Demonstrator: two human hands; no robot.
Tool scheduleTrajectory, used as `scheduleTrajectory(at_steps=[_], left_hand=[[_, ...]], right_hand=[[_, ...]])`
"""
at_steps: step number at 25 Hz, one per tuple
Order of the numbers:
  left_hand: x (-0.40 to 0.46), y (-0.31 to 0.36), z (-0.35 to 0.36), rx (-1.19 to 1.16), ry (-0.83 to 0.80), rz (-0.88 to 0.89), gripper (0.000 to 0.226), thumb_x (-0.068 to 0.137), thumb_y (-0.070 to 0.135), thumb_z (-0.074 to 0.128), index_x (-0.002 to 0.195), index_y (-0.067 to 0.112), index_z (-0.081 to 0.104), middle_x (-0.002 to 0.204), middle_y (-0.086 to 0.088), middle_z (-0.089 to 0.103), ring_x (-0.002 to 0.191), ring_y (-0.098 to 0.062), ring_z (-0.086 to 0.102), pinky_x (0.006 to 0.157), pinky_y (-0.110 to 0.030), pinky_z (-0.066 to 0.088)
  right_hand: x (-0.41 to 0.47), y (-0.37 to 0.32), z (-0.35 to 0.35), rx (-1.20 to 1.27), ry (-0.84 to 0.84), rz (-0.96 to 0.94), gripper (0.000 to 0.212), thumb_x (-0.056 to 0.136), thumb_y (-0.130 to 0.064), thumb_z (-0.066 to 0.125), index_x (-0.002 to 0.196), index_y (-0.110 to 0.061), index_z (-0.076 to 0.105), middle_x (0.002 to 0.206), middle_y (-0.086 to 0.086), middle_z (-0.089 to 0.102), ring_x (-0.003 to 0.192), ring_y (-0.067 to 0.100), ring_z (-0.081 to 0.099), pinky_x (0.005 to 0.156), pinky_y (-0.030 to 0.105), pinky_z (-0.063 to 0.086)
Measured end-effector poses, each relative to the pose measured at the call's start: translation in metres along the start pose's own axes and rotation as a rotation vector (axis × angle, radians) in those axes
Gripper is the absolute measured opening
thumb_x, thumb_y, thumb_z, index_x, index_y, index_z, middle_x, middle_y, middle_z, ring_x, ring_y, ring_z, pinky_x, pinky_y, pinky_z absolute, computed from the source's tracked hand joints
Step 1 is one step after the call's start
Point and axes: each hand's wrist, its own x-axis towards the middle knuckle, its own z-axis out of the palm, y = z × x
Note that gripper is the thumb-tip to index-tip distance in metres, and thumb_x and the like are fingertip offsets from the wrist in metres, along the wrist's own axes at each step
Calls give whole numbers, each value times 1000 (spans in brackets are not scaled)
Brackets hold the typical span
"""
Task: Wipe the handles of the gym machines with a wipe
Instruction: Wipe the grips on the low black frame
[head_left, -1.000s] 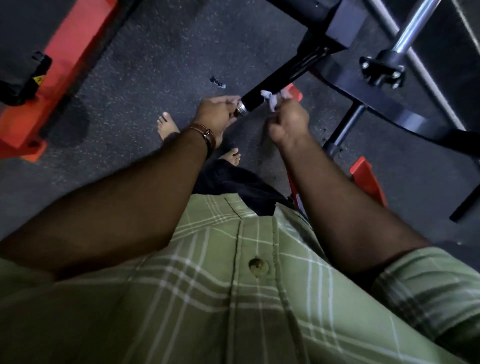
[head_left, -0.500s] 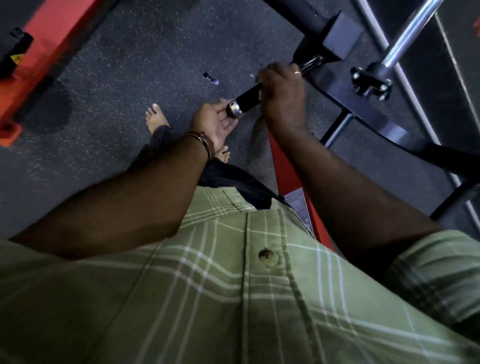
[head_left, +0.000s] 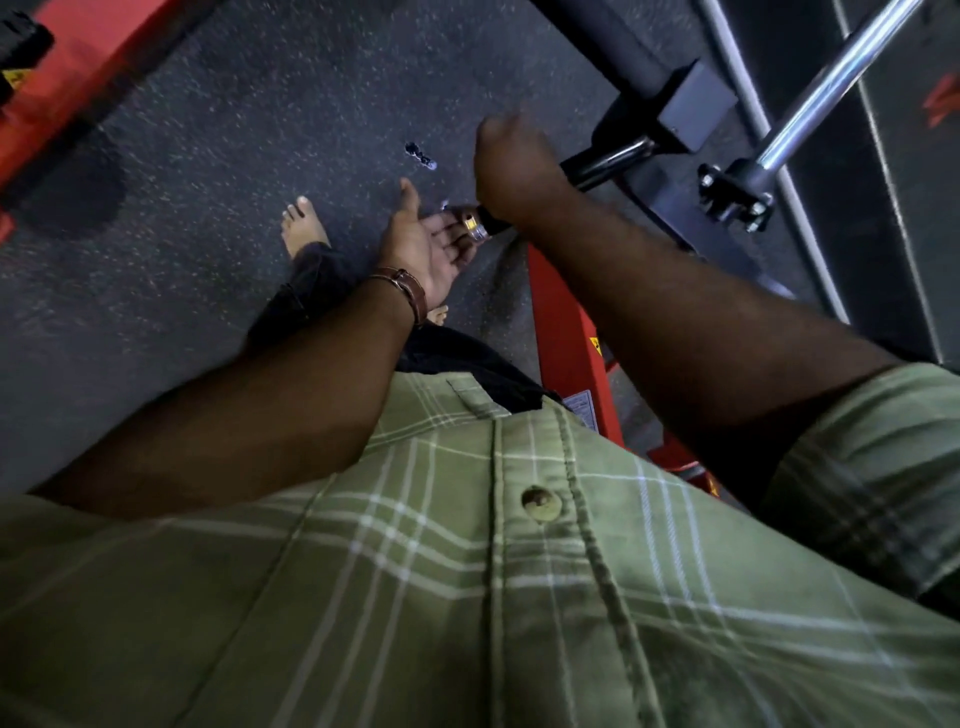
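Looking down at speckled dark rubber floor (head_left: 218, 156). Far left: red machine frame (head_left: 88, 67), blurred, running diagonally to the top edge. My bare foot (head_left: 304, 226) is on the floor, black trouser leg (head_left: 306, 291) below it.

Left hand (head_left: 431, 244): palm up, thumb straight out, fingers relaxed and extended under the end of the handle (head_left: 602, 166). They touch the metal end cap (head_left: 477, 229) but don't wrap it. Brown leather strap (head_left: 405, 291) on that wrist.

Small dark object (head_left: 421, 156) lies on the floor just past the hand; can't tell what it is.

Right hand (head_left: 514, 171): fist curled round the black handle grip, just beside the end cap, back of the hand to the camera. Wipe isn't visible from this angle; can't tell if it's inside the fist. Handle runs up and right from the fist to a bare steel stub and into a grey square bracket (head_left: 696, 109) on a black padded roller (head_left: 597, 36).

Under my right forearm: red upright post (head_left: 566, 338) with a yellow warning sticker and a white label. Far right: chrome rod (head_left: 831, 83) angled down into a black clamp (head_left: 737, 192) on the dark machine base.

Foreground: my green plaid shirt (head_left: 467, 597), one button.
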Motion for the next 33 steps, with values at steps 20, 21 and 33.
scheduleTrajectory(at_steps=[20,21,33], left_hand=[[3,3,-11,-145,15,-15,86,98,69,24,128,-3,59,128,-21,65,116,-30,64,99,-40,52],[3,3,-11,-139,20,-25,85,98,70,24,124,-2,61,128,-20,65,114,-29,65,98,-39,52],[1,1,2,-119,19,-20,63,103,58,28,113,8,65,116,-14,71,105,-26,67,90,-38,57]], right_hand=[[-7,-29,3,-175,-345,-138,42,97,-35,45,129,-11,59,135,15,59,124,33,57,99,42,43],[-16,-26,11,-211,-273,-177,41,98,-34,42,127,-10,60,131,16,62,120,34,59,99,42,41],[-6,-31,29,-215,-131,-99,40,99,-33,41,128,-14,60,131,10,62,120,29,60,97,39,39]])
